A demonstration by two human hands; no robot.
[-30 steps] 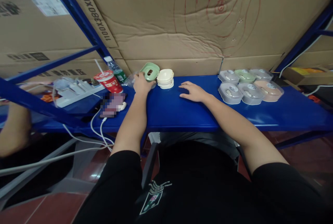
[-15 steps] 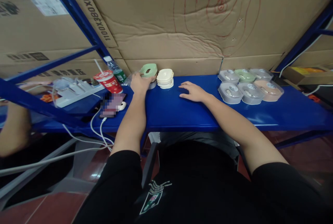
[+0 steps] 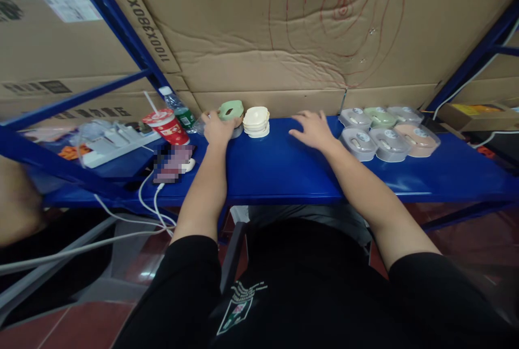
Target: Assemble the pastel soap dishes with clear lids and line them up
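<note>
My left hand is at the near side of a stack topped by a light green piece with an oblong slot. Its fingers look spread, with the thumb side against the stack; part of the stack is hidden behind the hand. Just right of it stands a short pile of cream-coloured plastic pieces. My right hand is above the blue tabletop with fingers apart and nothing in it. The closest things to it are lidded clear-topped boxes in grey, green and peach, set in two rows.
On the left are a red paper cup with a straw, a water bottle, a phone with cables and a power strip. Cardboard backs the blue table. Another person's blurred arm shows at far left.
My right hand has shifted right and a little farther back, its fingers spreading wider. The left hand stays by the green-topped stack. The other person's arm has moved left.
</note>
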